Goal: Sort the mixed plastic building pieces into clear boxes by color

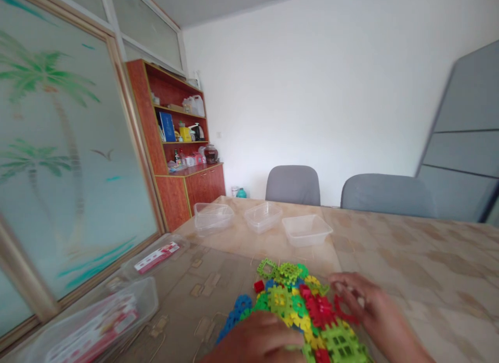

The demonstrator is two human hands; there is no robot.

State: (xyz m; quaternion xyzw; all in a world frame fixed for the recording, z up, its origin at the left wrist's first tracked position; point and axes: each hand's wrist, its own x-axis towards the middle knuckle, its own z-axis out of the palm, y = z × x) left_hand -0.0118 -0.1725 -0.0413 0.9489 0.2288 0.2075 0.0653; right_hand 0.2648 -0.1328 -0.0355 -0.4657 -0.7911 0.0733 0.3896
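A heap of plastic interlocking building pieces in green, yellow, red and blue lies on the table in front of me. My left hand reaches over the near left side of the heap, blurred, with its fingers stretched across the pieces. At the right edge, my right hand has its fingers curled around a red building piece, which partly hides behind them. A light green window-shaped piece lies just below that hand. Blue pieces lie beside my left hand.
Three clear plastic containers stand toward the table's far side. Two more, with red and white labels, sit at the left. Grey chairs line the far edge. A wooden shelf cabinet is behind, left.
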